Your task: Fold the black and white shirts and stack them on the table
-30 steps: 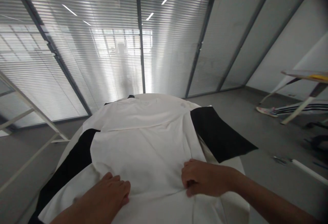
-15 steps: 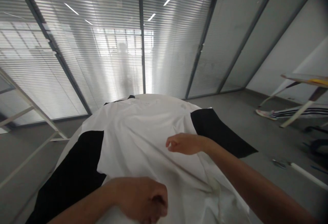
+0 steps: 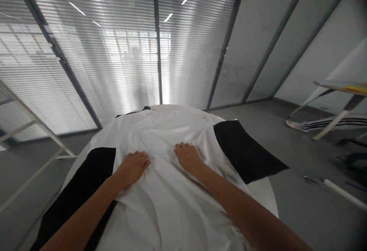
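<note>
A white shirt with black sleeves (image 3: 169,136) lies spread on a round white table (image 3: 265,195), its collar at the far side. Both hands rest flat on the middle of the shirt, fingers pointing away from me. My left hand (image 3: 132,168) lies close to the left black sleeve (image 3: 86,174), and my right hand (image 3: 187,157) lies nearer the right black sleeve (image 3: 246,151). Neither hand grips the cloth. Soft wrinkles run through the white fabric below and between them.
Glass partitions with blinds stand beyond the table. A white metal frame (image 3: 31,128) stands at the left. On the right are a small table (image 3: 341,86), a person's striped trouser leg (image 3: 329,124) and a white rod on the grey floor (image 3: 344,193).
My left hand has opened from a loose fist and moved forward. My right hand has come down onto the cloth, and the shirt's folds have shifted.
</note>
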`<act>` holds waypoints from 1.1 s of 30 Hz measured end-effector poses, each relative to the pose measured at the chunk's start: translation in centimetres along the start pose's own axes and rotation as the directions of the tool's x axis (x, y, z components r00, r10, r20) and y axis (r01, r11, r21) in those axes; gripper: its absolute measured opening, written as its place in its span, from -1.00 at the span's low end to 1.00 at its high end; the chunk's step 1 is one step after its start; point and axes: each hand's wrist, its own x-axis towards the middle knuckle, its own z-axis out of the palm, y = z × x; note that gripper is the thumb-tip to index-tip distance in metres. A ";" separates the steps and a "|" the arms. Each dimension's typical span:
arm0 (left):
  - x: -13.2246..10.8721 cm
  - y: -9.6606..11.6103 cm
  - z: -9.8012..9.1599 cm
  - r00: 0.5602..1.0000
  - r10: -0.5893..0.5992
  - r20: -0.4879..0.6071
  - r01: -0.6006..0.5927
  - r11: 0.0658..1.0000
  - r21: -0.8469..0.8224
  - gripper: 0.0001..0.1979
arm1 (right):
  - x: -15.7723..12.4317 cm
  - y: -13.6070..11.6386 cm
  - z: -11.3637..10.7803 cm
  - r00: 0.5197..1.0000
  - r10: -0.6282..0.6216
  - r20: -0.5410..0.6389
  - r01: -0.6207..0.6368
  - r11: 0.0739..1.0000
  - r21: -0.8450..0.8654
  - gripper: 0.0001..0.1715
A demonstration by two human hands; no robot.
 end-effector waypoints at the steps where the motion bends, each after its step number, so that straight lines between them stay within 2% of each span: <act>1: -0.2 0.1 0.0 1.000 0.005 0.008 -0.005 1.000 -0.016 -0.61 | -0.1 0.2 -0.2 1.000 -0.004 0.026 0.004 1.000 0.006 -0.62; 4: -0.8 0.0 -0.5 0.998 0.017 0.053 -0.011 0.994 -0.106 -0.60 | -0.2 1.0 -1.6 0.987 -0.041 0.156 0.035 0.999 0.040 -0.58; 8: -0.8 -0.1 -2.2 0.984 0.081 0.159 -0.038 0.966 -0.256 -0.58 | 1.2 1.8 -4.2 0.893 -0.095 0.440 0.065 0.995 0.082 -0.61; 10: 0.0 -0.5 -3.2 0.961 0.113 0.252 -0.027 0.946 -0.324 -0.57 | 2.5 1.8 -5.0 0.868 -0.088 0.489 0.054 0.995 0.083 -0.63; 12: 1.5 -1.2 -4.2 0.935 0.116 0.336 0.024 0.922 -0.386 -0.55 | 3.7 1.4 -5.3 0.887 -0.060 0.459 0.026 0.996 0.080 -0.58; 14: 3.5 -2.3 -4.5 0.955 0.041 0.295 0.081 0.918 -0.388 -0.53 | 4.6 0.6 -4.7 0.952 0.019 0.307 -0.046 0.996 0.080 -0.49; 16: 5.4 -3.5 -3.9 0.990 -0.124 0.069 0.139 0.946 -0.294 -0.53 | 4.9 -0.3 -3.4 0.993 0.090 0.071 -0.098 0.989 0.113 -0.43; 17: 6.2 -4.1 -3.3 0.977 -0.208 -0.053 0.191 0.954 -0.231 -0.54 | 4.9 -0.7 -2.5 0.994 0.104 -0.035 -0.099 0.986 0.138 -0.43; 18: 6.7 -4.6 -2.4 0.950 -0.278 -0.142 0.253 0.952 -0.171 -0.53 | 4.9 -1.0 -1.4 0.991 0.092 -0.093 -0.076 0.984 0.160 -0.42; 20: 7.3 -5.5 -0.4 0.910 -0.357 -0.211 0.349 0.934 -0.075 -0.51 | 4.8 -1.3 0.7 0.995 0.053 -0.088 -0.036 0.981 0.190 -0.39; 23: 7.1 -6.4 2.3 0.899 -0.385 -0.209 0.396 0.918 0.010 -0.47 | 5.0 -1.1 2.9 1.000 0.024 0.004 -0.024 0.973 0.228 -0.35; 25: 6.8 -6.9 3.1 0.896 -0.395 -0.204 0.408 0.913 0.023 -0.47 | 5.3 -0.8 3.4 1.000 0.013 0.025 -0.018 0.970 0.242 -0.32; 31: 6.7 -7.8 2.9 0.891 -0.402 -0.209 0.409 0.913 -0.013 -0.50 | 6.0 -0.1 3.4 0.997 0.056 0.050 -0.067 0.965 0.253 -0.25; 33: 6.8 -8.0 2.3 0.872 -0.439 -0.217 0.437 0.898 -0.058 -0.53 | 6.0 0.2 3.4 0.994 0.099 0.035 -0.105 0.966 0.238 -0.26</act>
